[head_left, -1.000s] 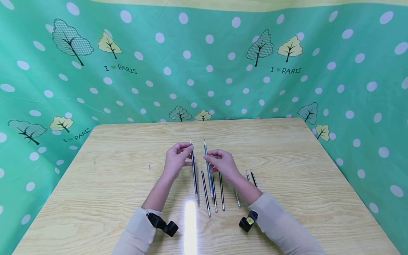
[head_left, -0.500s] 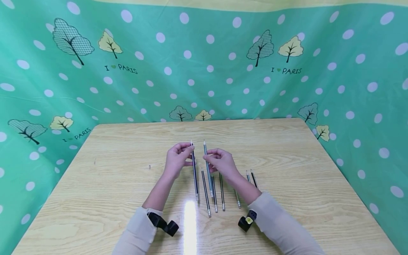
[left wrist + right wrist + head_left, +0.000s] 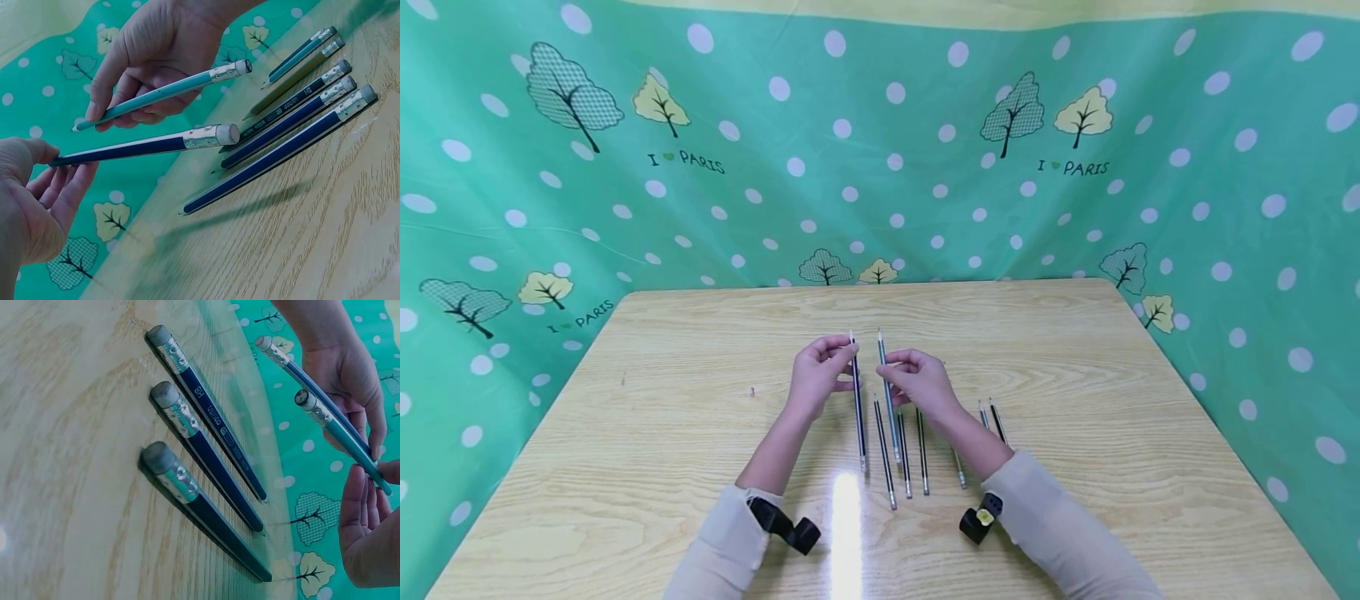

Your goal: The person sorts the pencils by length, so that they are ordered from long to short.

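Observation:
My left hand (image 3: 814,379) pinches a dark blue pencil (image 3: 858,408) near its pointed end, between thumb and fingertips. To its right, my right hand (image 3: 928,387) holds a teal pencil (image 3: 883,375) in the same way. Both pencils are raised over the table, apart from each other, tips away from me and eraser ends towards me. In the left wrist view the blue pencil's white eraser (image 3: 226,134) and metal band show plainly. Below and between the hands, dark striped pencils (image 3: 885,454) lie side by side on the wood.
A green pencil (image 3: 959,468) lies partly under my right forearm. Beyond that forearm the tips of a teal pencil (image 3: 984,413) and a black pencil (image 3: 997,418) show. A tiny dark bit (image 3: 752,392) lies left on the table (image 3: 647,467). A dotted green cloth (image 3: 880,167) hangs behind.
Almost nothing differs. The pencil tips have drawn very slightly closer together, the teal one shifting a little left; both hands keep their grip.

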Demonstrator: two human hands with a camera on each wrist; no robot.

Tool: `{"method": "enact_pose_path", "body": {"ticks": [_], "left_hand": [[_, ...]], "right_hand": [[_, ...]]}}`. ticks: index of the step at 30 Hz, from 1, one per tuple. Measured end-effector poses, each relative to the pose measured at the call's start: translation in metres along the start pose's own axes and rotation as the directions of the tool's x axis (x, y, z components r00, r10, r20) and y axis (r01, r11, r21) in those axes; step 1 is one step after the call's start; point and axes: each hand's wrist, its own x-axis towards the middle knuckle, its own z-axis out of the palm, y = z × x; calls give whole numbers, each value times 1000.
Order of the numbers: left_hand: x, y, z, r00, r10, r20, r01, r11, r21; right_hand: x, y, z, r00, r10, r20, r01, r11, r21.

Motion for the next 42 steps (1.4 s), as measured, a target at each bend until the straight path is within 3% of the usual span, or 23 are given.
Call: {"method": "enact_pose_path", "body": {"ticks": [9,18,25,42], "left_hand": [[2,0,-1,1000,-3,6,3,1000,14],[10,1,-11,999,-14,-41,18,996,89],[23,5,-21,998,-26,-65,34,992,123],[54,17,-30,995,-19,-96,37,981,192]], "right_hand": [[0,0,0,1000,-4,1,4,1000,-2],[18,19,-5,1000,-6,-26,7,999,40],[-2,-6,-6,1000,-18,5,18,1000,19],[-2,-9,-7,1000,2,-11,-2,1000,3]]}}
